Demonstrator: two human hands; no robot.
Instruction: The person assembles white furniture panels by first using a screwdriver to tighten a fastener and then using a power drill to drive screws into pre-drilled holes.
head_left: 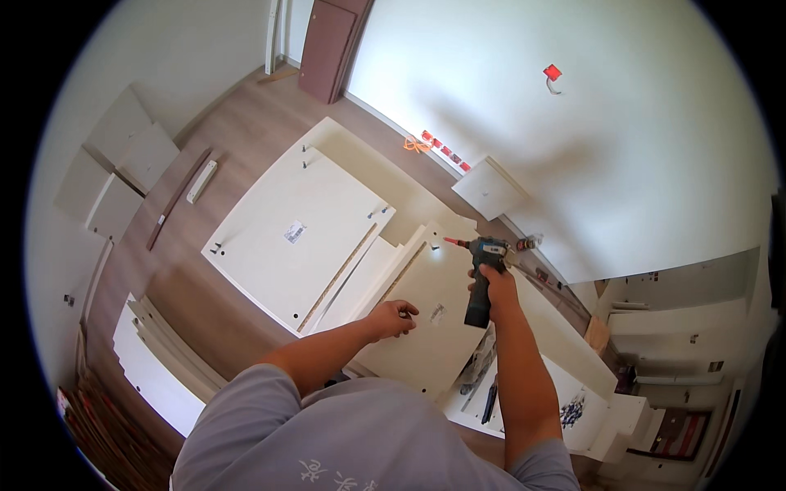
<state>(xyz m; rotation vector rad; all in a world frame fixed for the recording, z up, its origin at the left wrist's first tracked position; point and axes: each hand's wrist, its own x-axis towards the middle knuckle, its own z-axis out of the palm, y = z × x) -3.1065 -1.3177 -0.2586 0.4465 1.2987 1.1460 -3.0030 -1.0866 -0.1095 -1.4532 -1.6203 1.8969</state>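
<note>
My right hand grips a cordless drill by its handle. The drill's red-tipped bit points left, just above a small dark fitting near the far corner of a white board; a light spot falls beside it. Over the same board hovers my left hand, fingers curled and thumb close to them; whatever may be inside is too small to make out. A paper label lies on the board near that hand. To the left is a second white board with several dark fittings standing up near its corners.
More white panels lie stacked on the floor at left and lean against the wall. A heap of hardware and a black-handled tool are near my right arm. Red wall boxes with orange cable sit along the far wall.
</note>
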